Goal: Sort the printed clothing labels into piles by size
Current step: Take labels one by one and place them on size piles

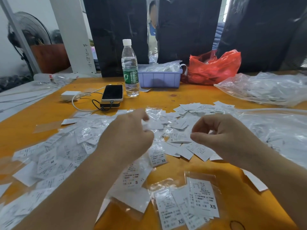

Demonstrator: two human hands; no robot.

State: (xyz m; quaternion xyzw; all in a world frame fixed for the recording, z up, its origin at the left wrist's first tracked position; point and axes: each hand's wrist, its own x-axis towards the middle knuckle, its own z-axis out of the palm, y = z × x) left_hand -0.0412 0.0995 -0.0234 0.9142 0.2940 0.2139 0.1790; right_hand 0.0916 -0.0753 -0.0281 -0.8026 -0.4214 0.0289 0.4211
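Pinching an XS label [180, 137] at frame centre, right hand [222, 135] mid-sort; left hand [131, 130] curled, grip unclear; XS pile [186, 205] next.

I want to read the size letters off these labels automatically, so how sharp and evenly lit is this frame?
Head view: near labels read crisply, like the XS label and S label; the left hand is motion-blurred at its fingertips; the right hand is sharper; plastic sleeves throw white glare; wide-angle distortion bends the table edge; lighting is soft, shadows faint.
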